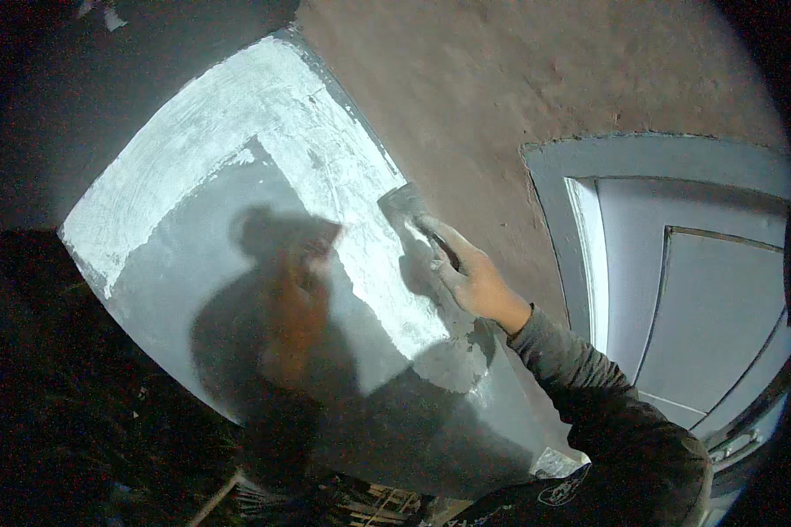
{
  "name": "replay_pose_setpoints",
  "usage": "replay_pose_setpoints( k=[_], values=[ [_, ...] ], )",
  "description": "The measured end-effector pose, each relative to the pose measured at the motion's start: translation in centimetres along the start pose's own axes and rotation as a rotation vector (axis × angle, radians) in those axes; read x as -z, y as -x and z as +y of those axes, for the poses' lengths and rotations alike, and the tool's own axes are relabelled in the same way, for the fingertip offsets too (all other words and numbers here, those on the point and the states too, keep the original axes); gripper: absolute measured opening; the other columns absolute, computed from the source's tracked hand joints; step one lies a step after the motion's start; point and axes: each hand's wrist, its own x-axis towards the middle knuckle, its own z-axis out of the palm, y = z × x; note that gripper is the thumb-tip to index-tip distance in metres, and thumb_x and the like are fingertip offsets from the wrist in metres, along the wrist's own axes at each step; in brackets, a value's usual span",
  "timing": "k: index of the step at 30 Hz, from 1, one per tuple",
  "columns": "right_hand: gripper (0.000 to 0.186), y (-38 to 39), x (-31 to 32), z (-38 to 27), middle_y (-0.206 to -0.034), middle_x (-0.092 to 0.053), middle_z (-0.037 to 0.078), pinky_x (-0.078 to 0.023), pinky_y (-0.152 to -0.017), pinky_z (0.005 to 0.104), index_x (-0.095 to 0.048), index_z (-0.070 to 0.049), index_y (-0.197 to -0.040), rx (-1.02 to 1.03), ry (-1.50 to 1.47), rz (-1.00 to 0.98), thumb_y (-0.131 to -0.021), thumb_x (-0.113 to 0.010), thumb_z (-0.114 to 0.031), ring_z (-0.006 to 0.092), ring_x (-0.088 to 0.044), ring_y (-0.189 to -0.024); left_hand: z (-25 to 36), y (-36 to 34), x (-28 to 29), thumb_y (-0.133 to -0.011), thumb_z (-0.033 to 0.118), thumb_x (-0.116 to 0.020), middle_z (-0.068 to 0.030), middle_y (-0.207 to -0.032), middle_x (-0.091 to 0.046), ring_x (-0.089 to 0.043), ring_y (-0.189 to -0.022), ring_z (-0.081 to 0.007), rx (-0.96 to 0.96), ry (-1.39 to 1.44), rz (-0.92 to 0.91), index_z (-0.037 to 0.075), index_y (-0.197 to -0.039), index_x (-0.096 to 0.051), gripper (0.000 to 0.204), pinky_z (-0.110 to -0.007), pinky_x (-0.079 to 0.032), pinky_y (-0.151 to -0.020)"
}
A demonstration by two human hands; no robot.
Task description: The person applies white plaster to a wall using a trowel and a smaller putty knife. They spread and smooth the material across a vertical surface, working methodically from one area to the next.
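1. R hand (482,279): grip closed on trowel (402,206), blade at right edge of white coat (325,158), on grey wall (171,259).
2. L hand (297,312): dim, left of R hand; grip state I can't tell.
3. Door (721,303): far right.

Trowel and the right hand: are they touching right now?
Touching: the head view shows the right hand gripping the trowel by its handle.

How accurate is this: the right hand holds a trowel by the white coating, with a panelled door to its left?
Wrong side: the head view shows the panelled door to the hand's right. The right hand holds a trowel by the white coating.
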Motion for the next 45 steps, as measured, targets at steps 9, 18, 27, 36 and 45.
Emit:
replay_pose_setpoints(
  k=[9,18,27,36,45],
  values=[
    [0.041,-1.8,-2.3,4.1,-0.095,-0.061,0.021,-0.051,-0.076,0.0475,-0.06,-0.001,-0.131,-0.107,0.346,0.107,-0.092,-0.061,-0.011,0.0429,-0.063,-0.084,-1.9,-12.2,2.6,-0.096,0.021,-0.065,-0.0148,-0.13,-0.059,-0.055,-0.126,-0.038,-0.515,-0.648,0.008,0.013,-0.137,-0.06,0.043,-0.054,-0.039,-0.112],
    [0.032,-2.9,-2.4,4.6,-0.078,-0.058,0.013,-0.051,-0.062,0.0468,-0.07,-0.013,-0.124,-0.031,0.505,0.147,-0.092,-0.066,-0.016,0.0353,-0.062,-0.066,-1.4,-12.4,1.0,-0.098,0.025,-0.062,-0.015,-0.144,-0.054,-0.046,-0.138,-0.0367,-0.415,-0.812,-0.005,0.011,-0.138,-0.06,0.043,-0.053,-0.032,-0.12],
    [0.023,-4.2,-1.8,3.5,-0.085,-0.065,0.013,-0.055,-0.063,0.0478,-0.072,-0.011,-0.113,-0.102,0.509,0.071,-0.094,-0.065,-0.022,0.0352,-0.066,-0.071,-0.8,-12.3,0.6,-0.098,0.025,-0.062,-0.0155,-0.144,-0.055,-0.049,-0.137,-0.0361,-0.415,-0.876,0.008,0.01,-0.137,-0.062,0.042,-0.051,-0.034,-0.119],
    [0.031,-4.5,-1.6,3.6,-0.08,-0.06,0.016,-0.052,-0.064,0.0491,-0.072,-0.011,-0.119,-0.117,0.485,0.01,-0.089,-0.065,-0.012,0.0379,-0.064,-0.069,-0.9,-12.3,0.9,-0.097,0.026,-0.064,-0.0124,-0.147,-0.055,-0.048,-0.139,-0.035,-0.442,-0.912,-0.006,0.013,-0.138,-0.062,0.043,-0.053,-0.032,-0.12],
    [0.031,-4.5,-1.6,3.6,-0.08,-0.062,0.016,-0.052,-0.063,0.0485,-0.072,-0.011,-0.12,-0.135,0.441,-0.008,-0.09,-0.065,-0.012,0.0383,-0.063,-0.068,-0.8,-12.4,0.9,-0.09,0.026,-0.071,-0.0093,-0.148,-0.057,-0.048,-0.142,-0.0328,-0.545,-0.837,-0.223,0.02,-0.139,-0.063,0.049,-0.055,-0.031,-0.122]
  ],
)
